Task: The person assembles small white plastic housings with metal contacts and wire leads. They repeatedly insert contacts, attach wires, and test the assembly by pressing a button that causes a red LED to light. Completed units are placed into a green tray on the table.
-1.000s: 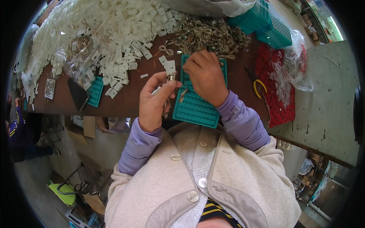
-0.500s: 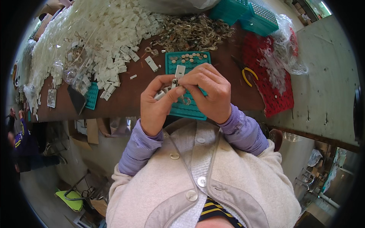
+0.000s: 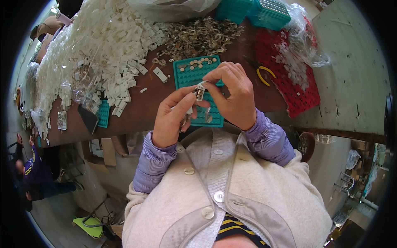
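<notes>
Between thumb and fingers, my left hand (image 3: 170, 118) grips a small white plastic casing (image 3: 199, 92). Its open side shows a short stack of metallic button cells. My right hand (image 3: 235, 97) pinches a thin white part at the casing's top edge; its exact shape is too small to tell. Something pale and loops of thin wire hang under my left palm, partly hidden by the fingers. Below both hands lies a teal dimpled tray (image 3: 182, 78), with several round button cells (image 3: 200, 62) in its far rows.
A large heap of white plastic casings (image 3: 124, 45) covers the table's left side. Coiled wires (image 3: 202, 37) are piled behind the tray. One casing (image 3: 160, 75) lies left of it. Yellow-handled pliers (image 3: 264, 75), red cloth (image 3: 304, 99) and stacked teal trays (image 3: 269, 14) are at right.
The casing has turned so its stack of cells shows. The white flat part that stood up from it no longer does. My right hand's fingers have lifted slightly. The whole view has shifted a little.
</notes>
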A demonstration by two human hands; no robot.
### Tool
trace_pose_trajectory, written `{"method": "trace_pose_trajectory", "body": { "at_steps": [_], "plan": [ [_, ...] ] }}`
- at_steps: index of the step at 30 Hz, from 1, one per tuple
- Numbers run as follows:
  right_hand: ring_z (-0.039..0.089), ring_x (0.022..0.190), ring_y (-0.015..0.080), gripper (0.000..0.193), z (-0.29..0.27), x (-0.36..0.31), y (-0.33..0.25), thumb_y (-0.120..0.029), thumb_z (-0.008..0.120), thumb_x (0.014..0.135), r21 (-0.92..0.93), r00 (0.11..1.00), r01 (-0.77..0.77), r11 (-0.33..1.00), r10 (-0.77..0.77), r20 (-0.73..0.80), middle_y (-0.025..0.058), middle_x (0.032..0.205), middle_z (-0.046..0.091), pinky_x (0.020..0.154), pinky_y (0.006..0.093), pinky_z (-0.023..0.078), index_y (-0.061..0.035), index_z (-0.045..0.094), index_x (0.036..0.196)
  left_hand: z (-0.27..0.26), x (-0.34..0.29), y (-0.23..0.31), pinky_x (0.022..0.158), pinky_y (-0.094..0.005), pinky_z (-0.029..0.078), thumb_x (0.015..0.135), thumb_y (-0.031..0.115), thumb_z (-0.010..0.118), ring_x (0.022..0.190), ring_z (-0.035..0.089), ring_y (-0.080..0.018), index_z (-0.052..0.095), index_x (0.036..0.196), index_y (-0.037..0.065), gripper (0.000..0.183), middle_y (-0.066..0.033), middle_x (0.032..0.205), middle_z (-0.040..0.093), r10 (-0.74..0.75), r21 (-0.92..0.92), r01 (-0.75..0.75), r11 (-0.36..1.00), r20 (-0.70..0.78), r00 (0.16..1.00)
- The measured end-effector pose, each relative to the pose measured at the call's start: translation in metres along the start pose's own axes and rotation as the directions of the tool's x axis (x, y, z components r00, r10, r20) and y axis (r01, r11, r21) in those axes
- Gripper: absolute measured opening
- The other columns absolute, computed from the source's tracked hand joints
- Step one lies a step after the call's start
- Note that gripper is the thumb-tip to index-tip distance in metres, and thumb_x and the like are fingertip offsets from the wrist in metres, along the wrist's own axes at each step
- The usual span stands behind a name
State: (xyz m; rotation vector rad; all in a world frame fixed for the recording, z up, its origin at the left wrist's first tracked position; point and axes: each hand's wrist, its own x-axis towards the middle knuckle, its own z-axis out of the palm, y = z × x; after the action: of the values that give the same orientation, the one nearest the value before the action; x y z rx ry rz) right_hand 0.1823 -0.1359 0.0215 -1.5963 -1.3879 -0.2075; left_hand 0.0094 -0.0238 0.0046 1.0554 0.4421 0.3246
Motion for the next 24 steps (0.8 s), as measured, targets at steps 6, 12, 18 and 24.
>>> {"method": "trace_pose_trajectory", "body": {
  "at_steps": [6, 12, 18, 24],
  "plan": [
    [0.069, 0.085, 0.0313, 0.023, -0.009, -0.009, -0.002, -0.003, 0.084, 0.08, 0.076, 0.989, 0.05, 0.996, -0.039, -0.143, 0.0091, 0.088, 0.068, 0.078, 0.0427, 0.051, -0.0051, 0.071, 0.099, 0.019, 0.005, -0.002, 0.045, -0.0167, 0.037, 0.107, 0.018, 0.071, 0.067, 0.057, -0.0014, 0.069, 0.129, 0.005, 0.026, -0.0022, 0.092, 0.073, 0.092, 0.083, -0.083, 0.993, -0.115, 0.989],
    [0.063, 0.083, 0.0319, 0.026, -0.027, -0.034, 0.023, -0.001, 0.083, 0.076, 0.143, 0.987, 0.094, 0.985, -0.074, -0.139, 0.0118, 0.092, 0.062, 0.074, 0.044, 0.052, -0.0036, 0.064, 0.094, 0.047, 0.03, -0.017, 0.041, -0.018, 0.036, 0.11, 0.023, 0.068, 0.056, 0.053, -0.0024, 0.065, 0.11, 0.009, 0.014, -0.0013, 0.082, 0.067, -0.03, 0.08, 0.034, 0.996, -0.05, 0.998],
    [0.064, 0.085, 0.0314, 0.025, -0.05, -0.047, 0.042, -0.006, 0.086, 0.076, -0.049, 0.985, 0.02, 0.999, -0.028, -0.17, 0.0095, 0.09, 0.065, 0.076, 0.0448, 0.052, -0.0066, 0.068, 0.093, 0.057, 0.06, -0.018, 0.041, -0.0175, 0.037, 0.113, 0.025, 0.063, 0.057, 0.054, -0.0033, 0.065, 0.111, 0.011, 0.015, -0.0035, 0.088, 0.07, -0.231, -0.054, 0.24, 0.969, 0.138, 0.963],
    [0.067, 0.094, 0.032, 0.016, -0.123, -0.066, 0.117, -0.012, 0.084, 0.086, -0.601, 0.941, -0.331, 0.728, 0.208, -0.266, 0.0095, 0.094, 0.072, 0.083, 0.0444, 0.052, -0.0082, 0.08, 0.101, 0.045, 0.072, -0.012, 0.042, -0.0176, 0.037, 0.111, 0.02, 0.065, 0.06, 0.054, -0.0021, 0.068, 0.117, 0.009, 0.013, -0.0148, 0.121, 0.078, -0.093, -0.057, 0.091, 0.994, -0.029, 0.995]
  ]
}}
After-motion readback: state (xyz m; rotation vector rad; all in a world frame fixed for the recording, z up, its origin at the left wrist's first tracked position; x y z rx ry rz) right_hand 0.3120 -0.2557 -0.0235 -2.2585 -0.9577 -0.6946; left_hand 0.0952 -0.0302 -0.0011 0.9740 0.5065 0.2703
